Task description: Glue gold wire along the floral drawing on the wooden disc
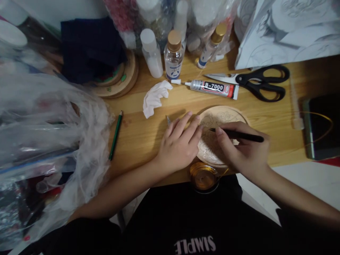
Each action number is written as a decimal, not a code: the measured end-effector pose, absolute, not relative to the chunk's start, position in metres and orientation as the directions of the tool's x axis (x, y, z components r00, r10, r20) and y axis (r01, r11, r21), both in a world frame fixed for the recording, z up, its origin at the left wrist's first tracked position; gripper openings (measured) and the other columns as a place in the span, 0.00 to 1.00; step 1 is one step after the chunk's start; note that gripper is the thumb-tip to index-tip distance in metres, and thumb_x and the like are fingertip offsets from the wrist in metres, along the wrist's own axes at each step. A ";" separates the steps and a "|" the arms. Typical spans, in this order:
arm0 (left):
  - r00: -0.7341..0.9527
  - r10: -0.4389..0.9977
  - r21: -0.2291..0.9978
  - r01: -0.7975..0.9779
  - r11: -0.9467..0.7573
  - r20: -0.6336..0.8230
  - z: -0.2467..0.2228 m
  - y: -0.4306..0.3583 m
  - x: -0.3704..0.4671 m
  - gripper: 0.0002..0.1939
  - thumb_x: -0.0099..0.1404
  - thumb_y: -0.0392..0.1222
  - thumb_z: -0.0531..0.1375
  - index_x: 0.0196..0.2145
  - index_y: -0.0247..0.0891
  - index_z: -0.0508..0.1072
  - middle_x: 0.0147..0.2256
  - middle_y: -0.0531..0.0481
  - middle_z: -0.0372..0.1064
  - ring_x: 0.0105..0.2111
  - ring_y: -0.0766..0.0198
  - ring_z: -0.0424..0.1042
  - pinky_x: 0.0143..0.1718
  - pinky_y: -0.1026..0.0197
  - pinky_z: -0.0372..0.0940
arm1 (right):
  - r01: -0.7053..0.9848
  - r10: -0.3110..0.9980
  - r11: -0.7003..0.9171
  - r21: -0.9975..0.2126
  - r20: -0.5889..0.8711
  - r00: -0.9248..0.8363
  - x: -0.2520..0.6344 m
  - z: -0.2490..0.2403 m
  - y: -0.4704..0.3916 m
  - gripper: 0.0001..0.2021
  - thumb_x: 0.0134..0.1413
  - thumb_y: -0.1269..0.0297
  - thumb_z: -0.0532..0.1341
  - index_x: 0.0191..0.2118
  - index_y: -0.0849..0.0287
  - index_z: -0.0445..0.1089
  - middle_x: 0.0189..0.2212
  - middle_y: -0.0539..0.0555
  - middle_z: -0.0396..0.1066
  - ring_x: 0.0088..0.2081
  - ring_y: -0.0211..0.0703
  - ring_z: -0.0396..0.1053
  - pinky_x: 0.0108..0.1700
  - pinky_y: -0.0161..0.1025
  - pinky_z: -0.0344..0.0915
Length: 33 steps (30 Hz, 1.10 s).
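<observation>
A round wooden plaque [220,112] with fine line drawings on its face lies at the front of the table. My left hand [180,143] is laid over its left edge, fingers stretched out and slightly apart. From the right, my right hand [244,148] grips slim black tweezers [244,136], their pointed end down at the drawing near my left fingertips. Anything small at the tip is too fine to make out. A spool of golden wire [204,176] sits at the table's front edge, just below the plaque. Beside my left fingers shows a small pointed tip [168,120], mostly covered.
Behind the plaque lie a B-7000 glue tube [212,88], black-handled scissors [261,83] and a crumpled tissue [156,97]. Bottles [174,58] stand farther back. A green pencil [116,136] and plastic bags [87,141] are left; a phone [322,131] is right.
</observation>
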<state>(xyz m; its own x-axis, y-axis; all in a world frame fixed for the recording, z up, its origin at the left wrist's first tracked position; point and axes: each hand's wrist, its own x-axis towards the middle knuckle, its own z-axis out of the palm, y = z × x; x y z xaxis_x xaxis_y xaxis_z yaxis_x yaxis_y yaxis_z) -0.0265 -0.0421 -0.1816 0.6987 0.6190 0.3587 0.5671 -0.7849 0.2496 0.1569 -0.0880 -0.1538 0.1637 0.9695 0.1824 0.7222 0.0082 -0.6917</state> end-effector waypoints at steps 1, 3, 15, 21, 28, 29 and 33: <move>0.698 0.619 0.243 0.570 -0.785 0.361 -0.182 -0.042 -0.026 0.16 0.67 0.35 0.54 0.50 0.32 0.75 0.56 0.42 0.73 0.60 0.47 0.67 0.57 0.49 0.62 | 0.730 0.966 0.015 -0.683 0.198 0.165 0.155 -0.156 -0.088 0.03 0.58 0.66 0.64 0.38 0.57 0.75 0.31 0.51 0.78 0.29 0.38 0.76 0.32 0.35 0.74; 0.696 0.620 0.232 0.577 -0.783 0.364 -0.182 -0.042 -0.026 0.16 0.67 0.36 0.54 0.49 0.33 0.76 0.56 0.43 0.73 0.60 0.48 0.67 0.57 0.50 0.63 | 0.744 0.958 0.020 -0.668 0.226 0.177 0.151 -0.159 -0.087 0.06 0.59 0.66 0.63 0.42 0.56 0.75 0.33 0.52 0.78 0.31 0.39 0.77 0.34 0.36 0.75; 0.694 0.624 0.243 0.576 -0.780 0.358 -0.180 -0.042 -0.026 0.14 0.68 0.36 0.54 0.47 0.33 0.76 0.56 0.43 0.72 0.59 0.48 0.68 0.57 0.50 0.64 | 0.880 0.916 0.079 -0.467 0.383 0.121 0.137 -0.159 -0.083 0.08 0.56 0.71 0.63 0.42 0.57 0.74 0.32 0.53 0.80 0.32 0.42 0.79 0.34 0.35 0.75; 0.689 0.630 0.232 0.588 -0.775 0.359 -0.179 -0.043 -0.025 0.14 0.68 0.36 0.54 0.46 0.32 0.77 0.56 0.43 0.72 0.58 0.48 0.68 0.56 0.50 0.64 | 0.851 0.921 -0.003 -0.525 0.330 0.207 0.133 -0.162 -0.085 0.06 0.57 0.68 0.63 0.41 0.57 0.74 0.33 0.53 0.80 0.29 0.41 0.78 0.31 0.37 0.75; 0.677 0.628 0.193 0.606 -0.772 0.384 -0.179 -0.043 -0.024 0.14 0.69 0.36 0.54 0.46 0.34 0.78 0.55 0.46 0.74 0.57 0.50 0.69 0.55 0.51 0.66 | 0.882 0.911 0.047 -0.469 0.381 0.154 0.130 -0.163 -0.083 0.06 0.56 0.70 0.63 0.40 0.60 0.74 0.32 0.55 0.80 0.32 0.41 0.78 0.34 0.35 0.75; 0.676 0.625 0.186 0.607 -0.773 0.390 -0.179 -0.043 -0.024 0.14 0.69 0.36 0.54 0.45 0.34 0.78 0.55 0.46 0.74 0.57 0.50 0.70 0.55 0.52 0.66 | 0.891 0.911 0.054 -0.451 0.387 0.141 0.130 -0.163 -0.083 0.06 0.56 0.71 0.63 0.40 0.60 0.74 0.32 0.55 0.80 0.32 0.41 0.78 0.34 0.35 0.75; 0.678 0.632 0.185 0.613 -0.768 0.376 -0.178 -0.043 -0.023 0.14 0.69 0.36 0.54 0.46 0.34 0.78 0.55 0.46 0.74 0.57 0.51 0.69 0.54 0.52 0.67 | 0.910 0.907 0.077 -0.407 0.407 0.106 0.131 -0.164 -0.082 0.05 0.57 0.70 0.61 0.39 0.60 0.74 0.30 0.53 0.79 0.29 0.40 0.77 0.31 0.35 0.73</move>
